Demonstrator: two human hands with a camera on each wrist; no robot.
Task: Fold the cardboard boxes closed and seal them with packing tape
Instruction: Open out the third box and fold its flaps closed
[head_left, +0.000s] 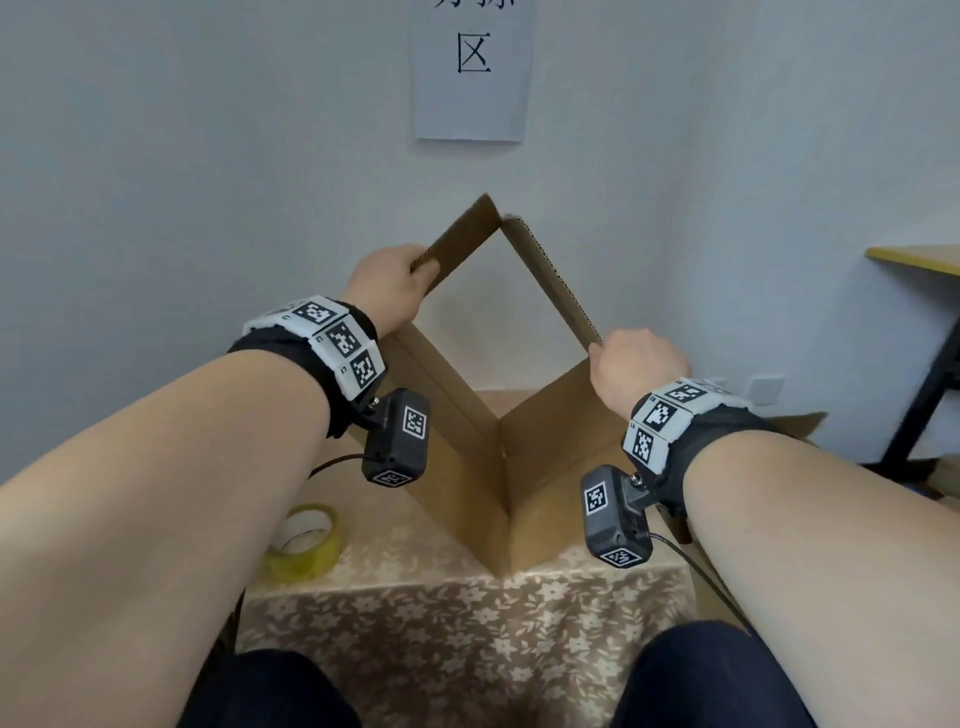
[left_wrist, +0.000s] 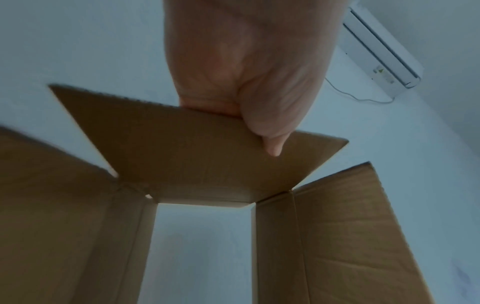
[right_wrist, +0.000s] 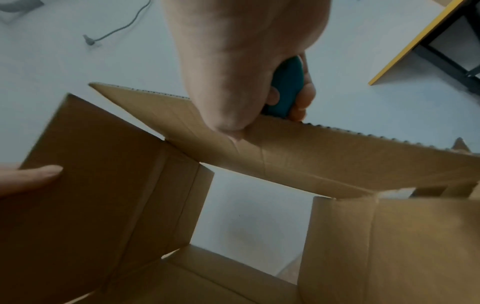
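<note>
Both hands pinch flaps of the cardboard box standing at the table middle, left hand and right hand; it seems light, stiff, best held at flap edges.

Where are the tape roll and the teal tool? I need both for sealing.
tape roll (head_left: 306, 543): head view, on its yellow outer side.
teal tool (right_wrist: 285, 88): right wrist view, on its body between the right hand's (right_wrist: 241, 67) fingers.
</note>
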